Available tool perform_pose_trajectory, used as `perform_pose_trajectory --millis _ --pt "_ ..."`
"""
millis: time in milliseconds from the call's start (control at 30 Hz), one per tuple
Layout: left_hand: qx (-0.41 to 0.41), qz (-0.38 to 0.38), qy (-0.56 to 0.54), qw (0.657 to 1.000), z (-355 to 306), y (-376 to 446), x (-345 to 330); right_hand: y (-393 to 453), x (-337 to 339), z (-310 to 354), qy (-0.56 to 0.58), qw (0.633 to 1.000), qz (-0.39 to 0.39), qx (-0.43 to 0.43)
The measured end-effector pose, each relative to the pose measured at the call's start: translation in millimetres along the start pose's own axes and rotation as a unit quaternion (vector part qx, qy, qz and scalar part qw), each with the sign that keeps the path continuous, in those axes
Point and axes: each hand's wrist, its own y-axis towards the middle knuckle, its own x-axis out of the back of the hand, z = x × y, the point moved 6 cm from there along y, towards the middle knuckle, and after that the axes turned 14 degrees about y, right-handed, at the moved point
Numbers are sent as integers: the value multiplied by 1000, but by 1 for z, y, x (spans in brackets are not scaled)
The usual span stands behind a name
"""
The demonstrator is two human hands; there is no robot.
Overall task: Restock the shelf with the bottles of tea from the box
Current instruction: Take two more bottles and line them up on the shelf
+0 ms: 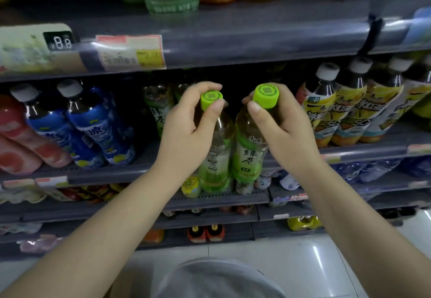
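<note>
The person is holding two clear plastic bottles of green tea, one in each hand, in front of the middle grey metal shelf (363,150). The left hand (186,132) is pinching the left green-capped tea bottle (215,153) at its neck, with the thumb and fingers curled around the bright green screw cap (211,100). The right hand (279,127) is gripping the right green-capped tea bottle (248,155) in the same way, just under its own green cap (266,95). Both bottles are hanging upright, close beside each other, and their bottoms are showing below the shelf edge, so they are not yet standing on it.

More green tea bottles (158,106) are standing deeper in the dark gap between the blue-label bottles (98,129) and the yellow-label bottles (345,113).

I judge that the full bottles are rather heavy for a neck grip, and the smooth plastic wall is probably giving a little when squeezed. The ribbed cap and the collar under it are seeming the safest place to hold, because the label area may be slippery. The box is not in view.
</note>
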Motion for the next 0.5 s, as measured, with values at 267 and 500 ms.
perform_pose_trajectory --millis 267,500 --pt "1 -54 -8 998 7 36 -18 28 10 -12 -6 999 -35 27" --pt "14 -83 4 996 16 57 -39 50 17 -33 -16 996 -82 18"
